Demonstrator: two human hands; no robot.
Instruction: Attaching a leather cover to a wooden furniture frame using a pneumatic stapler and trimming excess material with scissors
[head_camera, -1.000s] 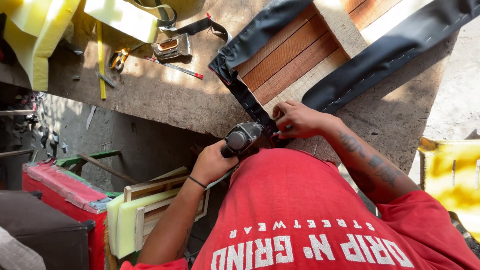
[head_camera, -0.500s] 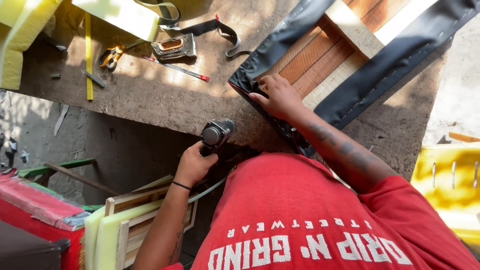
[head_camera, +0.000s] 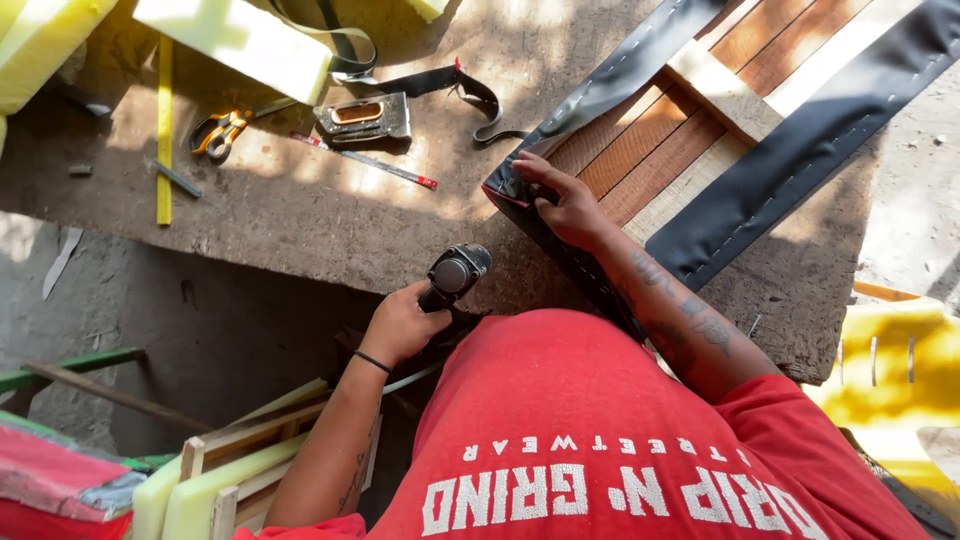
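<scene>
Black vinyl (head_camera: 600, 90) is pressed down at the frame's corner by the right hand (head_camera: 565, 200), whose fingers are spread flat on the folded edge. The wooden frame (head_camera: 690, 130) lies beyond that hand, on the worn workbench (head_camera: 300, 220). A staple gun (head_camera: 455, 275) is clenched in the left hand (head_camera: 400, 325), held clear of the frame, near the bench edge. Staple rows are already seen along both black strips; the corner under the right hand appears unfastened. Scissors (head_camera: 220, 130) lie well beyond the left hand.
</scene>
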